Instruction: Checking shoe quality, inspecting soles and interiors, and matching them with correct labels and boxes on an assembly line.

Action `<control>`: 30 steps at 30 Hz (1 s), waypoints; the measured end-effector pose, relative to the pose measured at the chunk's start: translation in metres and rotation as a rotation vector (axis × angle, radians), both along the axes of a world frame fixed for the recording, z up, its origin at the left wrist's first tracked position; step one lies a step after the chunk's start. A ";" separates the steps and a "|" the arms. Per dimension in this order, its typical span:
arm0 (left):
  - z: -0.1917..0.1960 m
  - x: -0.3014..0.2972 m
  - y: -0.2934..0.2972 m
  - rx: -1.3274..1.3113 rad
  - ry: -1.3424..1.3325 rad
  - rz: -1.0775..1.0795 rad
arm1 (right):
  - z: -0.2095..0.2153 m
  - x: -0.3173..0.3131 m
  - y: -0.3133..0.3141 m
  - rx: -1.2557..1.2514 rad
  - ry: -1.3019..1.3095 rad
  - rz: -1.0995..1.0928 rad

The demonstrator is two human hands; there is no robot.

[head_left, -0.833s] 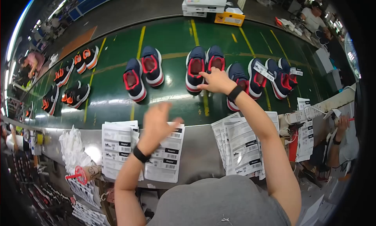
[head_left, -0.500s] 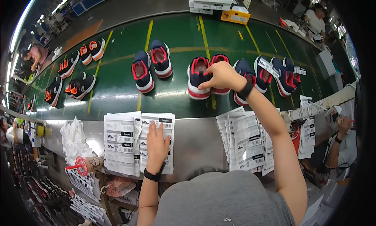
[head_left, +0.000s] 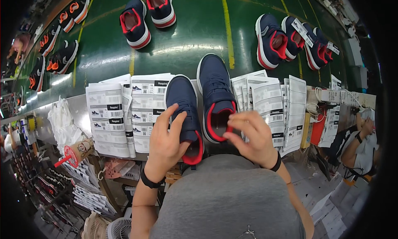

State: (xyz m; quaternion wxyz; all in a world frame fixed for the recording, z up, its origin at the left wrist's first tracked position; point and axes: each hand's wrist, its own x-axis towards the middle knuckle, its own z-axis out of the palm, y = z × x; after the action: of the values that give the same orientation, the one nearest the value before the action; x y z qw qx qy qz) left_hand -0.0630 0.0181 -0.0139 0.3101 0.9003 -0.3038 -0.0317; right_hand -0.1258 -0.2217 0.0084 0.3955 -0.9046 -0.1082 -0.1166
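From where I stand, the left grip (head_left: 165,143) is clamped on the left shoe (head_left: 182,90), fingers across its laces and thumb by the collar. The right grip (head_left: 256,139) has thumb and fingertips at the red collar of the right shoe (head_left: 214,69); I can't tell whether they pinch it. Both navy shoes lie between the grips, toes pointing away, probably so the openings sit within easy reach.

Printed label sheets (head_left: 107,141) are stacked left of the left grip, and more sheets (head_left: 265,94) beyond the right one, likely kept handy on both sides. They lie on a metal table (head_left: 80,108). Past the grips stretches a glossy green surface (head_left: 186,40) with yellow stripes and paired shoes (head_left: 134,21). Left of the left grip stands a drink cup (head_left: 81,149); far right of the other, a co-worker (head_left: 360,146).
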 end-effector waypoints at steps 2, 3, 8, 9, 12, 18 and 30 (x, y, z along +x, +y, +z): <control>-0.001 0.008 0.002 -0.076 -0.160 -0.128 | -0.007 0.015 -0.003 -0.030 -0.047 -0.065; 0.000 0.015 0.006 -0.081 -0.151 -0.130 | -0.009 0.024 -0.003 -0.121 -0.091 -0.021; 0.007 0.044 -0.004 -0.128 -0.281 -0.259 | -0.035 0.051 -0.014 -0.365 -0.304 0.110; 0.007 0.049 -0.005 -0.157 -0.261 -0.232 | -0.034 0.059 -0.013 -0.351 -0.296 0.121; 0.020 0.064 -0.020 -0.209 -0.249 -0.179 | -0.011 0.087 -0.012 -0.142 -0.265 0.190; 0.040 0.100 -0.042 -0.257 -0.002 -0.080 | 0.013 0.123 -0.032 0.149 0.200 0.176; 0.043 0.099 -0.043 -0.181 0.065 0.052 | 0.010 0.122 -0.026 0.245 0.259 0.067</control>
State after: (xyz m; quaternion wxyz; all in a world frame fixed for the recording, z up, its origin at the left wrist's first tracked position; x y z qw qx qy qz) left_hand 0.0357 -0.0249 0.0288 0.4007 0.8747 -0.2715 -0.0254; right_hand -0.0038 -0.2472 0.0185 0.5171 -0.8530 -0.0715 0.0017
